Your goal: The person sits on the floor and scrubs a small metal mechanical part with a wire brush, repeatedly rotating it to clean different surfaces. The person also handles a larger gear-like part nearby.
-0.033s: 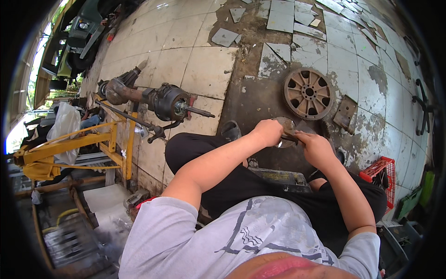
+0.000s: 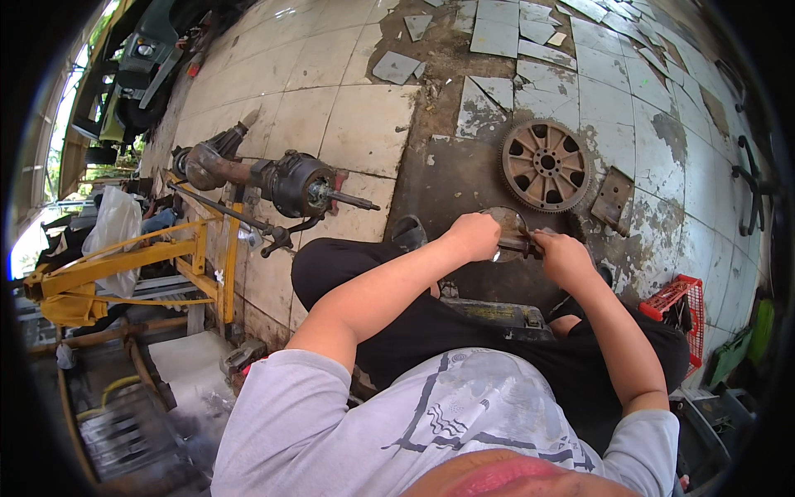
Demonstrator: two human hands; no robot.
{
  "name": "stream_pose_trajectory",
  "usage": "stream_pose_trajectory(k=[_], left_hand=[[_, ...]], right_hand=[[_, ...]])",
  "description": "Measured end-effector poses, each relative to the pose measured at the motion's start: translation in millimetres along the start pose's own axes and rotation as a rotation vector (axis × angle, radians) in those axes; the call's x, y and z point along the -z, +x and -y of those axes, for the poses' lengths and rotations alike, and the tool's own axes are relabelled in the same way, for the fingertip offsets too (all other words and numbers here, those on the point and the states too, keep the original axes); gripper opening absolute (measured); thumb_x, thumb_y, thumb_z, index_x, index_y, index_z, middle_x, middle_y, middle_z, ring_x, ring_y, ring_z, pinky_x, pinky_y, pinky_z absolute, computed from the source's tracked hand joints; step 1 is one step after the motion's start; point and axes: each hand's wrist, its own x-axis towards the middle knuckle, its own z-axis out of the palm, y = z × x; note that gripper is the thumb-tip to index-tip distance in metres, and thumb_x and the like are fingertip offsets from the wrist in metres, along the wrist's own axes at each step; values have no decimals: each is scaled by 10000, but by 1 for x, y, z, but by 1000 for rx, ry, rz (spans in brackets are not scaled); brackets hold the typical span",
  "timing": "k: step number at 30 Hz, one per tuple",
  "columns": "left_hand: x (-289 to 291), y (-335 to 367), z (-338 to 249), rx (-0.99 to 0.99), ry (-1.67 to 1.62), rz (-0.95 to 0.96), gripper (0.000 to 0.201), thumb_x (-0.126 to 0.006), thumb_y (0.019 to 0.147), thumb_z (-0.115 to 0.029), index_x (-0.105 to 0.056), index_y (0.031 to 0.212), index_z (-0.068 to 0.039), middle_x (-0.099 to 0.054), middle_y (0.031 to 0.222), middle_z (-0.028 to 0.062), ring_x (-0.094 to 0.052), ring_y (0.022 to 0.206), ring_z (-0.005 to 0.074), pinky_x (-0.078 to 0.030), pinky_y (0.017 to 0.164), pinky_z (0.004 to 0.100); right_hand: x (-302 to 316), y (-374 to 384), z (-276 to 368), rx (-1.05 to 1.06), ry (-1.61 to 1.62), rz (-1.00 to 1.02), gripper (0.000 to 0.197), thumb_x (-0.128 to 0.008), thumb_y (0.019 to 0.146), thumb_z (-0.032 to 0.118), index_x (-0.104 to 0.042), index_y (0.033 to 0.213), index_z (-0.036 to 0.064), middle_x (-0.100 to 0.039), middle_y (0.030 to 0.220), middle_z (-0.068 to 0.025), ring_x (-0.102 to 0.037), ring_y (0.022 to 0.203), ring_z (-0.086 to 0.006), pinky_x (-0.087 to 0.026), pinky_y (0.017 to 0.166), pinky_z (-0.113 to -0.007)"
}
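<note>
My left hand [image 2: 478, 236] is closed on the left edge of a round, dull metal disc [image 2: 508, 222], held above the floor in front of my crossed legs. My right hand [image 2: 565, 258] is closed around a dark, narrow tool [image 2: 528, 243] whose end lies against the disc's right side; its exact kind cannot be made out. Just beyond the hands, a rusty toothed flywheel [image 2: 565, 166] lies flat on the floor. To its right is a rusty metal plate [image 2: 613, 199] with holes.
An axle housing [image 2: 286, 184] with a protruding shaft stands at the left, beside a yellow metal frame [image 2: 124, 269]. A red plastic crate [image 2: 696, 319] is by my right knee. A worn dark case [image 2: 497, 315] sits between my legs. Broken tiles [image 2: 497, 37] cover the far floor.
The dark tool in my right hand has shifted lower and lies flatter across the disc, leaving more of the disc's face showing. My left hand keeps its hold. The whole view has shifted slightly.
</note>
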Motion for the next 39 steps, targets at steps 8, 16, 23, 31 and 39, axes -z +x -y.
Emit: stream_pose_trajectory(k=[8, 16, 23, 31, 39], left_hand=[[1, -1, 1, -5, 23, 6, 206, -750, 815, -196, -787, 944, -39, -787, 924, 201, -785, 922, 397, -640, 827, 502], [2, 4, 7, -9, 15, -26, 196, -761, 811, -206, -787, 907, -37, -787, 924, 208, -784, 912, 403, -639, 817, 507], [2, 3, 0, -1, 13, 1, 243, -770, 819, -232, -790, 954, -31, -787, 940, 213, -782, 936, 405, -638, 838, 511], [5, 3, 2, 35, -18, -10, 252, -768, 816, -231, -804, 956, -24, -787, 946, 225, -780, 957, 410, -638, 866, 513], [13, -5, -4, 16, -6, 35, 209, -710, 830, -185, -829, 928, -45, -800, 998, 197, -787, 979, 376, -637, 860, 480]], right_hand=[[-1, 3, -3, -13, 59, 14, 276, -629, 1010, 116, -742, 1252, 49, -742, 1289, -197, -718, 1106, -426, -580, 926, -515], [-19, -3, -5, 80, 85, -210, 270, -612, 1023, 151, -737, 1223, 20, -746, 1287, -199, -715, 1104, -430, -573, 948, -521], [-8, -8, 0, 113, 149, -118, 261, -614, 1024, 133, -741, 1221, 18, -756, 1214, -228, -720, 1085, -437, -572, 932, -524], [-22, 0, -17, 211, 300, -148, 286, -653, 1034, 155, -722, 1260, -7, -747, 1116, -269, -688, 1065, -484, -548, 908, -544], [-28, 2, -26, 197, 207, -203, 286, -649, 1029, 147, -734, 1272, 21, -753, 1231, -209, -707, 1100, -450, -570, 930, -520]])
